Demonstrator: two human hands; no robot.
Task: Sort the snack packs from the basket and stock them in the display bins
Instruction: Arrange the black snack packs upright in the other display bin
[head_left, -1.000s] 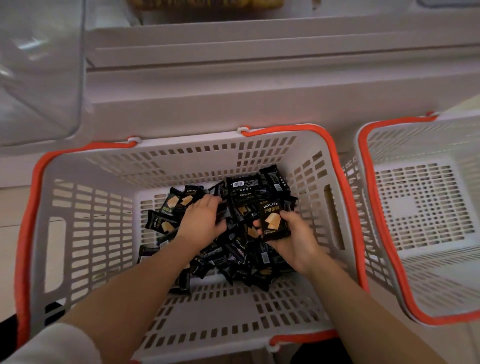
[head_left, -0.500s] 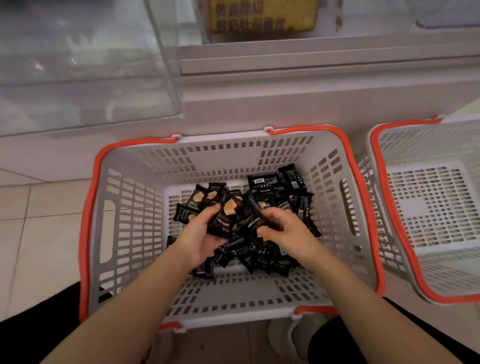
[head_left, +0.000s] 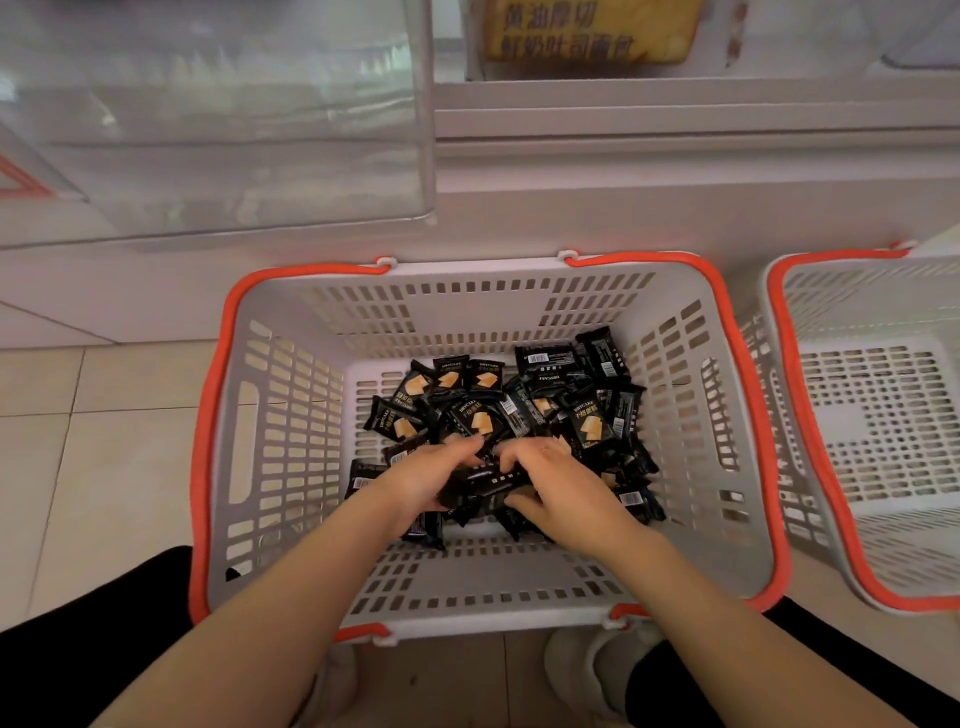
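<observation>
Black snack packs (head_left: 498, 415) printed with a golden cracker picture lie heaped in the middle and far-right part of a grey slotted basket (head_left: 291, 441) with an orange rim, which sits on a pale tiled floor (head_left: 93, 467). Both bare forearms reach down into the basket from the near edge. The left hand (head_left: 426, 480) and the right hand (head_left: 550, 486) meet over the near side of the heap, fingers curled, and together grip a dark bundle of packs (head_left: 485, 480) held between them, the left thumb side and right fingertips almost touching above it. A second basket (head_left: 810, 415) of the same make stands just beside the first on the right, its floor bare where visible. Beyond the baskets, a clear plastic display bin (head_left: 218, 119) juts from a white shelf unit (head_left: 675, 171) at upper left; whether anything lies inside it cannot be told. A yellow label with printed characters (head_left: 587, 31) hangs above the shelf. Dark trouser legs and a light shoe (head_left: 597, 670) show at the bottom.
</observation>
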